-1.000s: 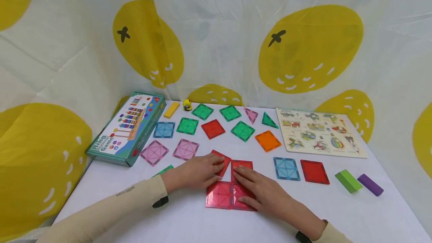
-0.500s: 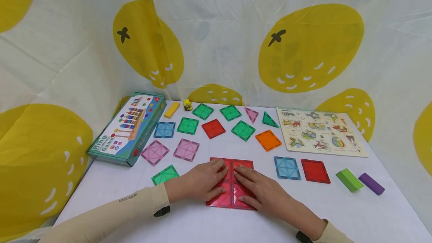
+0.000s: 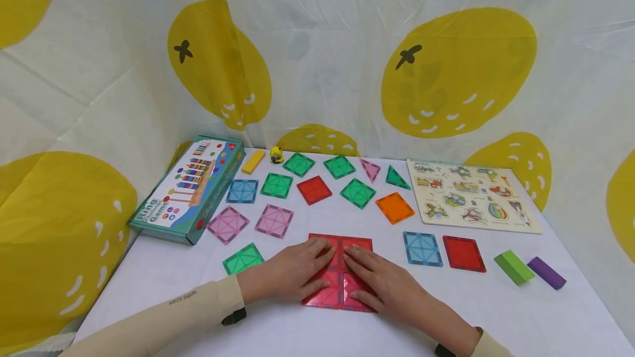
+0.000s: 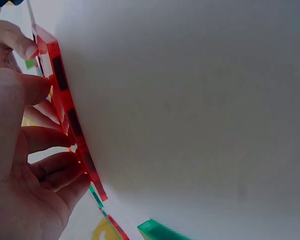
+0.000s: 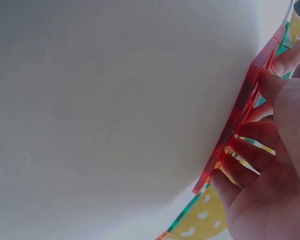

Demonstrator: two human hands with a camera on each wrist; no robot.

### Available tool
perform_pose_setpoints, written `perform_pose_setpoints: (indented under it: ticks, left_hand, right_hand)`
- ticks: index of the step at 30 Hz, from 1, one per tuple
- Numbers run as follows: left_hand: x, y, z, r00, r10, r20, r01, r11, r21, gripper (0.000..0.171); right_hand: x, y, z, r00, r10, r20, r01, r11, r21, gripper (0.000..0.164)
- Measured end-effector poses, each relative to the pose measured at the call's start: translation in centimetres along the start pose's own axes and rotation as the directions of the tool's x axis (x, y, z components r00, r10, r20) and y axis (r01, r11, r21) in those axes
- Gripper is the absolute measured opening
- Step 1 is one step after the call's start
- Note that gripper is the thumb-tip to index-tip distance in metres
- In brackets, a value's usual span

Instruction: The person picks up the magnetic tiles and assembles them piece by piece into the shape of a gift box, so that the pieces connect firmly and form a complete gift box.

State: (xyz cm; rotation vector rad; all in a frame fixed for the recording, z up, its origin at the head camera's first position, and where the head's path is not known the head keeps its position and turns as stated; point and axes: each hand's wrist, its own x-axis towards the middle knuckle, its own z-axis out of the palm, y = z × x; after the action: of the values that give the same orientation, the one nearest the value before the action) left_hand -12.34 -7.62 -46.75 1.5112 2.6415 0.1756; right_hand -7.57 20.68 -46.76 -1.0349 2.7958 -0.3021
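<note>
Red see-through magnetic tiles (image 3: 358, 243) lie flat, edge to edge in a two-by-two block, in the head view. My left hand (image 3: 291, 270) rests on the left half of the block, fingertips on the far tile and thumb on the near one. On the right half lies my right hand (image 3: 389, 281), its fingers spread forward and its thumb on the near tile. The left wrist view shows the block's red side edge (image 4: 72, 117) under my left fingertips (image 4: 75, 186). In the right wrist view, my right fingertips (image 5: 225, 182) touch the top. Both hands hide parts of the block.
Loose tiles lie around, including a green one (image 3: 243, 258) left, a blue one (image 3: 422, 249) and a red one (image 3: 464, 254) right. A game box (image 3: 188, 189) stands back left, a puzzle board (image 3: 471, 197) back right. Green (image 3: 514, 267) and purple blocks (image 3: 546, 272) lie far right.
The far left red tile, tilted with a gap a second ago, has turned straight and closed against its neighbours under my left hand. The right hand has stayed in place.
</note>
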Motion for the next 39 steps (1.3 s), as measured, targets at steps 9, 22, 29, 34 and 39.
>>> perform_pose_setpoints:
  ticks: [9,22,29,34,39]
  left_hand:
    - [-0.6,0.2,0.1,1.0,-0.001,-0.004,0.001,1.0,-0.024,0.073]
    - [-1.5,0.8,0.3,1.0,0.01,0.005,-0.01,0.999,-0.038,0.075]
    - [-1.5,0.6,0.3,0.999,0.035,-0.013,-0.035,0.998,-0.043,0.075]
    - [-1.6,0.5,0.4,0.999,0.037,-0.016,-0.038,0.998,-0.05,0.075]
    - [-1.6,0.5,0.5,0.999,0.042,-0.031,-0.043,0.998,-0.042,0.074]
  right_hand:
    - [-0.2,-0.9,-0.3,0.999,0.023,0.031,-0.023,1.0,0.003,0.076]
    - [-0.4,-1.8,-0.4,0.995,0.045,0.088,-0.047,0.999,0.019,0.079]
    - [0.2,-1.3,-1.3,0.999,0.044,0.022,-0.045,0.998,0.044,0.072]
    - [1.9,0.1,-1.7,0.993,0.088,-0.083,-0.085,0.996,0.037,0.073]
    - [4.3,1.8,-2.6,0.977,0.115,-0.177,-0.11,0.993,0.033,0.072]
